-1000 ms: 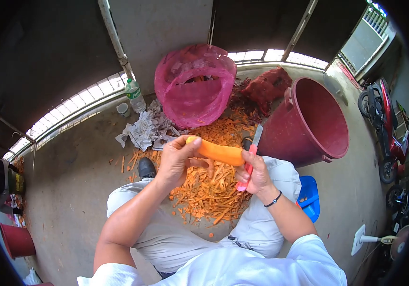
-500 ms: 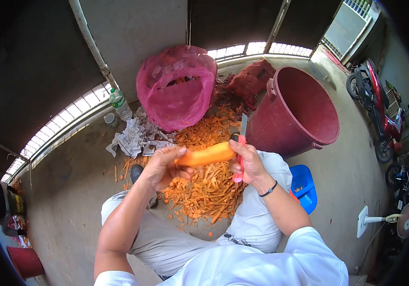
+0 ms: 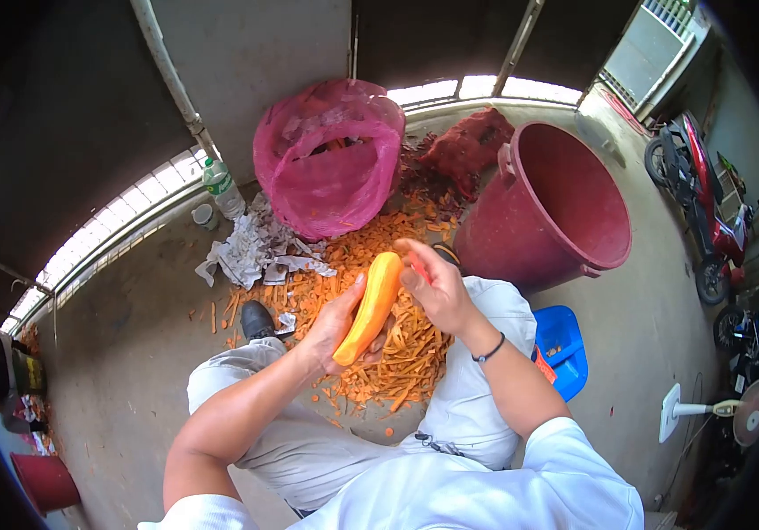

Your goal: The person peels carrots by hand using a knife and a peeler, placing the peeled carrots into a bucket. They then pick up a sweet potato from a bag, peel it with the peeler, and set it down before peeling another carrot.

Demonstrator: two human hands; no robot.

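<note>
A peeled orange carrot (image 3: pixel 371 309) lies tilted across my left hand (image 3: pixel 333 325), whose fingers are wrapped round its lower part. Just right of the carrot's upper end is my right hand (image 3: pixel 440 291), its fingers bent round a red handle (image 3: pixel 418 265); the blade is not visible. Beneath both hands, a heap of orange peelings (image 3: pixel 410 362) covers the floor between my legs.
A pink plastic bag (image 3: pixel 331 185) stands ahead, with crumpled paper (image 3: pixel 260 243) and a bottle (image 3: pixel 220 184) to its left. On the right are a large dark red bin (image 3: pixel 521 212), a blue tray (image 3: pixel 565 349) and a white fan (image 3: pixel 675 411).
The carrot has turned from nearly level to steeply tilted and now rests in my left hand. My right hand has moved off its end, and the knife blade no longer shows.
</note>
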